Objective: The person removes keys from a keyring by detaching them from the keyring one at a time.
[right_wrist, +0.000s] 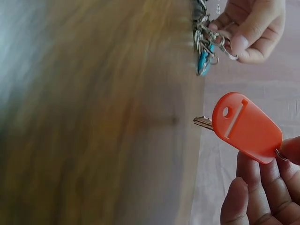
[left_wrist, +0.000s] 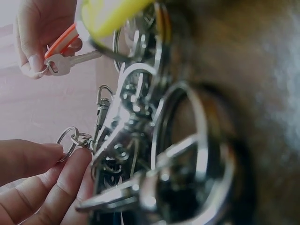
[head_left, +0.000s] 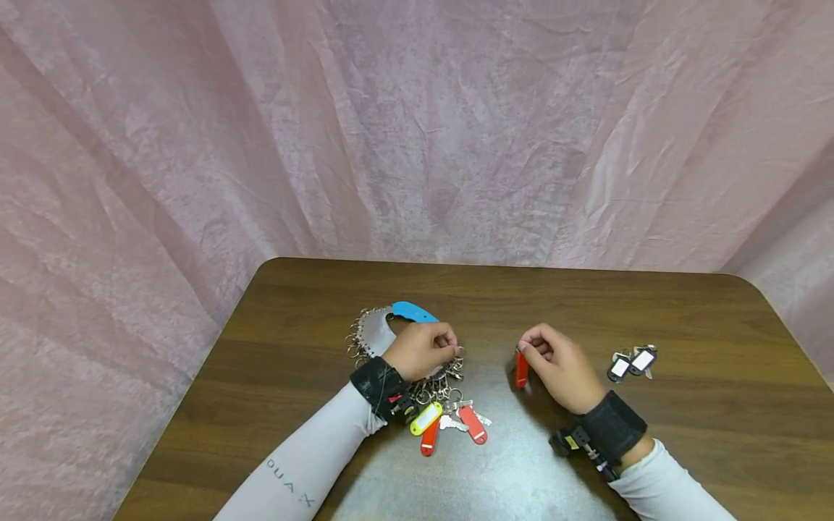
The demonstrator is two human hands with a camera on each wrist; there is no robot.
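My left hand (head_left: 422, 350) pinches a small split ring (left_wrist: 68, 144) between thumb and fingertips. That ring hangs from a metal clasp on a large flat key holder (head_left: 376, 331) with a blue handle (head_left: 414, 312) and many clasps round its edge. Red tags (head_left: 472, 425) and a yellow tag (head_left: 426, 419) with keys lie at its near side. To the right, my right hand (head_left: 564, 367) pinches the small ring of a red key tag (right_wrist: 248, 129), held up off the table. A silver key (left_wrist: 70, 63) hangs with this tag. Between the hands there is a gap.
Two black key tags (head_left: 630, 363) with white labels and keys lie on the wooden table (head_left: 717, 347), right of my right hand. A pink curtain (head_left: 456, 130) hangs behind the table's far edge.
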